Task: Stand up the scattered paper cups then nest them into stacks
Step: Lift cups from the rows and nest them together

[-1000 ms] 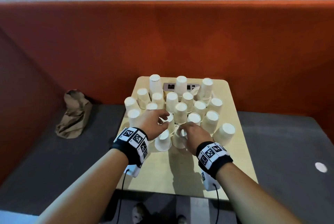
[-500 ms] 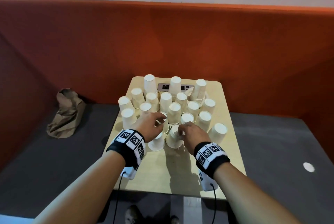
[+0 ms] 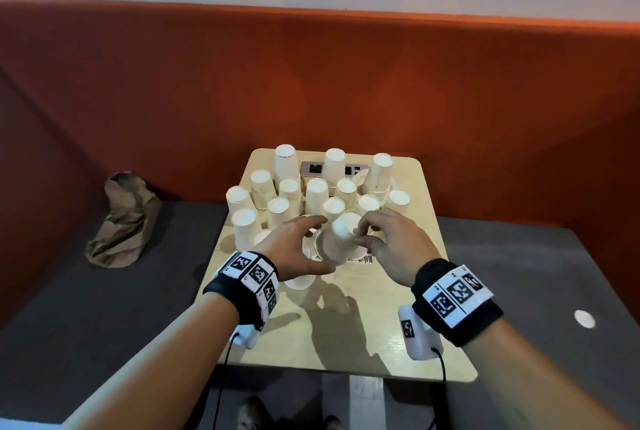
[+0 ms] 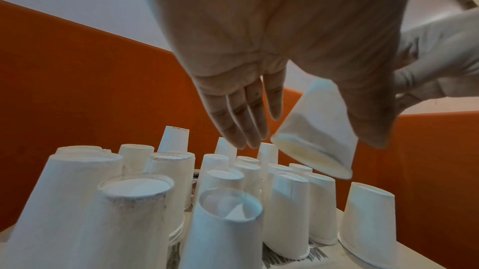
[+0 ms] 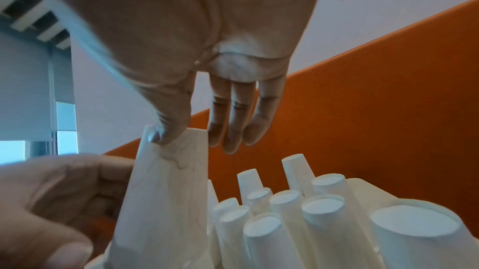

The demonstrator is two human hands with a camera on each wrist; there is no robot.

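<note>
Pinched by its base between the thumb and fingers of the right hand [image 3: 388, 239], one paper cup [image 3: 341, 235] hangs tilted above the crowd of upturned cups [image 3: 317, 195] on the small table [image 3: 346, 336]; the left hand [image 3: 298, 249] waits beside it, fingers spread and empty. Everything stands, and a few short stacks show, so I'd say most nesting remains. Only the right wrist view shows the thumb pressing the cup's wall.
</note>
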